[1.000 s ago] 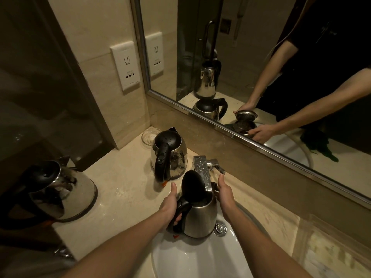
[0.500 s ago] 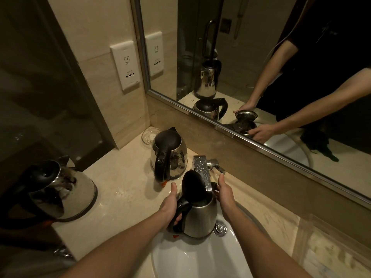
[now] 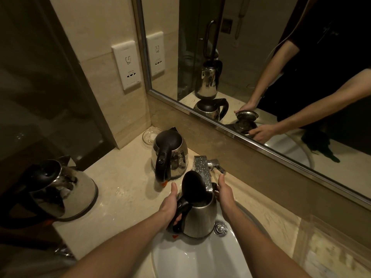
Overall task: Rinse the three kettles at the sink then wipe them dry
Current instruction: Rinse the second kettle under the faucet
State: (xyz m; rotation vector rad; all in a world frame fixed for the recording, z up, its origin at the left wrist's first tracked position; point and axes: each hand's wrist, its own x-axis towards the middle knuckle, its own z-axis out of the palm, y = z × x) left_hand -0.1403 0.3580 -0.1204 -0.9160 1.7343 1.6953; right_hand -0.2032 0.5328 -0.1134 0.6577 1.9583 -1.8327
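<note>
**Three kettles, one held in the sink**

Most of the back wall is a framed mirror (image 3: 261, 57), cut off at the top and right; it reflects the person's forearms, the kettles and a dim room behind.

Below it runs the pale stone worktop (image 3: 124, 187), with the white sink (image 3: 200, 261) set into it, its near rim out of view.

The left kettle (image 3: 66, 189) stands on the worktop at the frame's left edge, lid down; its handle side merges into shadow. The middle kettle (image 3: 170, 155) stands near the back corner, lid down, black handle facing the camera, well apart from the first.

The third kettle (image 3: 200, 217) is upright in the sink at its back edge, beside the drain stopper (image 3: 220, 228). Its black lid stands open and covers the end of the tap (image 3: 202, 169), so I cannot tell whether water runs.

The left hand (image 3: 169, 207) grips this kettle's black handle, fingers curled round it, thumb pointing up. The right hand (image 3: 224, 195) lies against the kettle's far side, thumb straight up; its fingers are hidden behind the steel body, though the reflection shows them cupped round it.

A small glass dish (image 3: 149, 135) sits in the corner behind the middle kettle, below a white socket plate (image 3: 128, 65).
</note>
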